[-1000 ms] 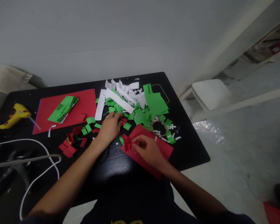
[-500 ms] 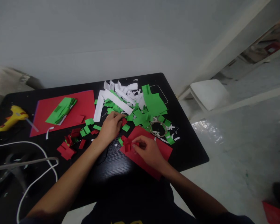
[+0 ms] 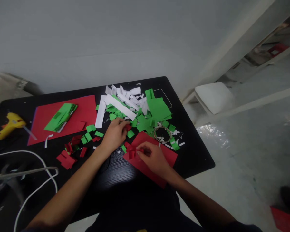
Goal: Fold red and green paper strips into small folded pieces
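Observation:
My right hand [image 3: 153,158] pinches a small folded red paper piece [image 3: 140,150] above a red paper sheet [image 3: 157,175]. Beside its fingertips, more folded red pieces [image 3: 131,154] rest on the sheet's left corner. Farther forward and left, my left hand [image 3: 116,132] is closed at the fingertips on another small red paper piece [image 3: 128,127], partly hidden by the fingers. That hand is at the near edge of a heap of cut green paper [image 3: 145,122] and white paper strips [image 3: 122,104]. A round metal ring [image 3: 162,134] lies just beyond the red sheet.
A yellow glue gun [image 3: 11,125] lies at the far left, near a red sheet [image 3: 87,109] bearing a green paper stack [image 3: 61,117]. Red scraps [image 3: 66,159] lie left of my left forearm. A white cable [image 3: 36,191] loops across the left. A white stool [image 3: 215,98] stands right of the table.
The view has shifted slightly, so the table's contents sit a little farther left. Both hands keep nearly the same places and grips.

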Demonstrator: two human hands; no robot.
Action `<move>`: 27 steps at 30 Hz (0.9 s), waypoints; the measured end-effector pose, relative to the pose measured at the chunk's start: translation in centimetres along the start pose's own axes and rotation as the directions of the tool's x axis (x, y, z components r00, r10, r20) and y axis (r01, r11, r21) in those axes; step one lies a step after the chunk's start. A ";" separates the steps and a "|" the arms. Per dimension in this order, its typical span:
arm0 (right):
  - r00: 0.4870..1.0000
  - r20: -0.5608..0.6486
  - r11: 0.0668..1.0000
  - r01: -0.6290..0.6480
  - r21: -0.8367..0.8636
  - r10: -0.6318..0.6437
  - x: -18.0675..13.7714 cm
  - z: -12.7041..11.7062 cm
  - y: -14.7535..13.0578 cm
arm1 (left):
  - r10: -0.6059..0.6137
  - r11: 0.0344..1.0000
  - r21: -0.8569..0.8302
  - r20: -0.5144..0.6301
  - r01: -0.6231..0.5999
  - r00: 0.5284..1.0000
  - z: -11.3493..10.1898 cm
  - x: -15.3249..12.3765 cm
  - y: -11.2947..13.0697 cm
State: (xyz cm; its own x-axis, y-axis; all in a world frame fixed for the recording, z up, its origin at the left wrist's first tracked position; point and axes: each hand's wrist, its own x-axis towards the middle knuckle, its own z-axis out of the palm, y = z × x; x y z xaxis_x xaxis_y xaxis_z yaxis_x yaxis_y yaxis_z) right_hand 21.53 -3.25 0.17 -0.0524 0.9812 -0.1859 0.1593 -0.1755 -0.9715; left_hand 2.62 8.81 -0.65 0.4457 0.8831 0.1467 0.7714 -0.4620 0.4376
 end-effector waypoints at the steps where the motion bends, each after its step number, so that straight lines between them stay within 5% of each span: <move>1: 1.000 0.001 1.000 0.001 0.005 -0.001 0.0 0.0 0.0 | 0.002 1.000 0.004 0.008 -0.002 1.000 0.0 0.0 0.1; 10: 1.000 -0.005 1.000 -0.007 0.004 0.007 -0.2 -0.3 -0.3 | -0.045 0.999 -0.023 -0.013 0.044 0.999 0.1 0.6 0.3; 16: 1.000 -0.024 1.000 0.002 0.029 -0.001 -0.2 -0.2 0.1 | -0.187 0.980 -0.093 -0.155 0.174 0.970 -2.4 -0.2 0.8; 19: 0.999 -0.032 1.000 -0.001 0.016 0.001 -0.1 0.1 0.2 | -0.306 0.906 -0.351 -0.153 0.238 0.940 -4.0 -2.3 2.1; 22: 0.999 -0.034 1.000 -0.009 0.026 0.010 0.0 0.5 0.1 | -0.283 0.818 -0.540 -0.080 0.198 0.956 -4.5 -5.3 4.7; 27: 1.000 -0.026 1.000 0.010 0.007 -0.009 -0.1 0.7 -0.2 | -0.049 0.895 -0.445 -0.007 0.041 0.999 -2.7 -9.4 8.2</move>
State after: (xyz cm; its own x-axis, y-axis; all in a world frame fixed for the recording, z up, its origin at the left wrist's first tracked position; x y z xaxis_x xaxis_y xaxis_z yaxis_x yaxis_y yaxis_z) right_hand 20.82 -3.32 0.30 -0.0282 0.9845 -0.1729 0.1523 -0.1667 -0.9742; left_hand 3.50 -3.03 3.98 0.4041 0.9052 0.1313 0.5064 -0.3409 0.7920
